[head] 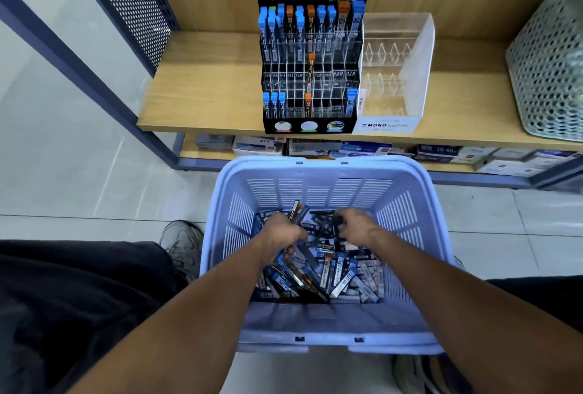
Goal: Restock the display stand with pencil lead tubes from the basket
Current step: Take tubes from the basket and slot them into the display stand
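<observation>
1. Basket, pale blue with slotted walls, sits on the tiled floor; it is the landmark for everything below.
2. Tubes lie in a loose heap on the basket's bottom, blue and orange caps mixed, pointing every way.
3. Left hand is down inside the basket, left of its middle, fingers curled round a bundle of tubes; one orange-striped tube sticks up past the knuckles.
4. Right hand is inside the basket, right of its middle, fingers bent down onto dark tubes at the far side of the heap. Whether it grips one or only touches, I cannot tell.
5. Stand, black and tiered, is on the wooden shelf beyond the basket's far rim. Its top row is mostly filled; its lower rows hold only a few tubes.
6. Clear rack stands just beside the stand, right of it.
7. Mesh bin sits on the shelf, far right of the basket.
8. Shoe rests on the floor just left of the basket.
</observation>
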### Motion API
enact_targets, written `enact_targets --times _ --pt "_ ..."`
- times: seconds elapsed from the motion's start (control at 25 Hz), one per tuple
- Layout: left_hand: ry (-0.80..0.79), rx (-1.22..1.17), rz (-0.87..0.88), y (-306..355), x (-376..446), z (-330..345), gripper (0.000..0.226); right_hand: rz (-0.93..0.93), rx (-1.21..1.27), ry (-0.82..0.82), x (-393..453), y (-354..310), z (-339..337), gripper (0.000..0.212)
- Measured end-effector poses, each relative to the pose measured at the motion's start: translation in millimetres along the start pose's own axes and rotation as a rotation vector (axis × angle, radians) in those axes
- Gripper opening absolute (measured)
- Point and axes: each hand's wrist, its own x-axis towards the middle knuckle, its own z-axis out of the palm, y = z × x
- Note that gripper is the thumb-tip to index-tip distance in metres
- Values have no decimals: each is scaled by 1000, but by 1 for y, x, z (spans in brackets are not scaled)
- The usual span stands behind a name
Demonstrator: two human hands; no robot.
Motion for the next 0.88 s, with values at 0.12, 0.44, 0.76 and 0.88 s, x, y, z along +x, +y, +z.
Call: enact_targets --times 0.12,0.44,0.76,0.88 --pt "-9 18 36 9 -10 -4 15 46 402 -52 -18 -4 -11 41" --pt "-87 -38 210 42 -72 -19 31 -6 1374 -172 -80 -36 -60 22" --pt "-187 -392 421 103 -130 -30 34 -432 1731 28 -138 -82 -148 27" --pt "-182 -400 507 112 -136 -34 29 -473 1719 151 -137 -94 -158 22"
